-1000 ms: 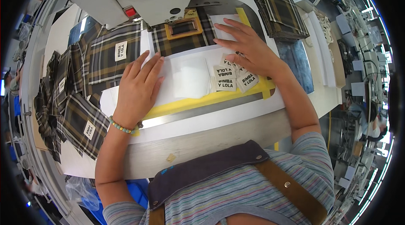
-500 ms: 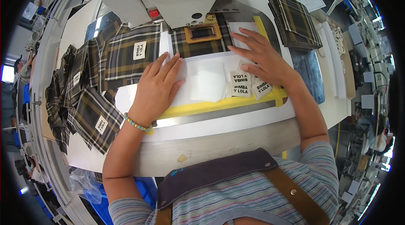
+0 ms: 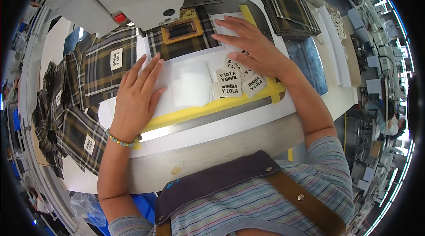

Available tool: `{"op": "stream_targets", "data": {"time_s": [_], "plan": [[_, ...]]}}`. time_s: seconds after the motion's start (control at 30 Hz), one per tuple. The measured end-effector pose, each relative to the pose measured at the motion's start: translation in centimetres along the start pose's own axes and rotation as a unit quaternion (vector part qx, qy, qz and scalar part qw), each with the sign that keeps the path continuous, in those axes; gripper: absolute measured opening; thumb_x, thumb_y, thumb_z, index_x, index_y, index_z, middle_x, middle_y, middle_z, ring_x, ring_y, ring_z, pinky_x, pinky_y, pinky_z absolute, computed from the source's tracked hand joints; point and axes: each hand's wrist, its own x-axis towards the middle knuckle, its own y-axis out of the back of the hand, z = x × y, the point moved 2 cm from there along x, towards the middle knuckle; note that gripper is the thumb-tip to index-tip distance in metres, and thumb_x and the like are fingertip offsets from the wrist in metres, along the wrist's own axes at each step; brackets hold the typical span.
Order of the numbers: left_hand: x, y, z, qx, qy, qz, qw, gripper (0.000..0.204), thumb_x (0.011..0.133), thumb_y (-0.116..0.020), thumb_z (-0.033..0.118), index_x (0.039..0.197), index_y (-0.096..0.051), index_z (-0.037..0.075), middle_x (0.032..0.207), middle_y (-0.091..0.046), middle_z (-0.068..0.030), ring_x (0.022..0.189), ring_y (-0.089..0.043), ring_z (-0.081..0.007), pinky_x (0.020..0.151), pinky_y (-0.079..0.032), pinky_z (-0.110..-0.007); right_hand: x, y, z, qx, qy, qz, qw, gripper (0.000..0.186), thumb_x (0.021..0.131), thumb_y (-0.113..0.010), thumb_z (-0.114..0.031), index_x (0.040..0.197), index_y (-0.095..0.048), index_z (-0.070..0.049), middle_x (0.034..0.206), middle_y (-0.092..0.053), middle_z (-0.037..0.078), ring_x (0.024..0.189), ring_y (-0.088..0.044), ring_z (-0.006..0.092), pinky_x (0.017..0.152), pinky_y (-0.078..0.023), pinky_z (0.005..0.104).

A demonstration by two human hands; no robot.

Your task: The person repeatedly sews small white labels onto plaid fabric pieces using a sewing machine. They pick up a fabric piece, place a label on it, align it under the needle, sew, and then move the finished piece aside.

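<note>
A plaid fabric panel [image 3: 207, 36] lies on the white work plate, under the orange rectangular clamp frame [image 3: 198, 36] of the sewing machine [image 3: 141, 1]. My left hand [image 3: 135, 98] is open, with fingers stretched flat and tips at the panel's near left corner. Also open, my right hand [image 3: 254, 50] spreads its fingers by the panel's right edge. Its thumb hangs over several small cream printed labels [image 3: 230, 89], partly covering them. Between my hands sits a stack of white squares [image 3: 193, 83]. Neither hand visibly holds anything.
Plaid pieces with sewn labels [image 3: 99, 70] pile up at the left. A neat stack of plaid panels [image 3: 290, 10] stands at the far right. Yellow tape [image 3: 177, 118] edges the plate. A clear plastic bag [image 3: 86, 209] hangs below the table's left side.
The whole view has shifted and tilted, so the machine and table appear farther left. Both hands keep nearly the same places by the plaid panel, still flat and spread.
</note>
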Motion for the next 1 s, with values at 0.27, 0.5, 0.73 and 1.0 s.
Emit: {"op": "stream_targets", "data": {"time_s": [0.27, 0.5, 0.73, 1.0], "plan": [[-0.1, 0.0, -0.1, -0.033, 0.007, -0.012, 0.999, 0.064, 0.097, -0.073, 0.010, 0.157, -0.053, 0.005, 0.161, -0.058, -0.0093, 0.151, -0.049, -0.0378, 0.121, -0.043, -0.050, -0.2, -0.3, 0.2, -0.044, 0.008, -0.019, 0.999, 0.044, 0.109, -0.062, -0.033, 0.149, -0.070, -0.017, 0.172, -0.045, 0.007, 0.163, -0.031, 0.0347, 0.134, -0.027, 0.0505], [-0.2, -0.2, -0.4, -0.032, -0.001, -0.001, 0.999, 0.061, 0.097, -0.074, 0.010, 0.154, -0.056, 0.004, 0.159, -0.060, -0.0104, 0.149, -0.051, -0.0385, 0.118, -0.045, -0.050, -0.2, -0.2, 0.9, -0.022, 0.010, -0.010, 1.000, 0.041, 0.111, -0.060, -0.033, 0.144, -0.073, -0.013, 0.170, -0.048, 0.009, 0.161, -0.034, 0.0349, 0.132, -0.030, 0.0493], [-0.3, -0.3, -0.7, -0.033, 0.009, -0.019, 0.999, 0.058, 0.099, -0.070, 0.008, 0.155, -0.056, 0.005, 0.162, -0.058, -0.0082, 0.152, -0.048, -0.0373, 0.125, -0.041, -0.049, -1.0, 6.5, -0.4, -0.054, 0.005, 0.056, 0.997, 0.023, 0.097, -0.077, -0.015, 0.117, -0.081, -0.004, 0.130, -0.076, 0.007, 0.122, -0.070, 0.0292, 0.103, -0.057, 0.0405], [-0.2, -0.3, -0.6, -0.044, 0.004, -0.016, 0.999, 0.057, 0.099, -0.070, 0.009, 0.154, -0.056, 0.006, 0.163, -0.057, -0.0077, 0.152, -0.048, -0.0371, 0.126, -0.040, -0.050, -2.4, 5.1, -1.0, -0.116, -0.047, -0.063, 0.990, 0.020, 0.096, -0.076, -0.017, 0.109, -0.081, -0.004, 0.113, -0.076, 0.009, 0.101, -0.073, 0.0323, 0.089, -0.059, 0.0421]]}}
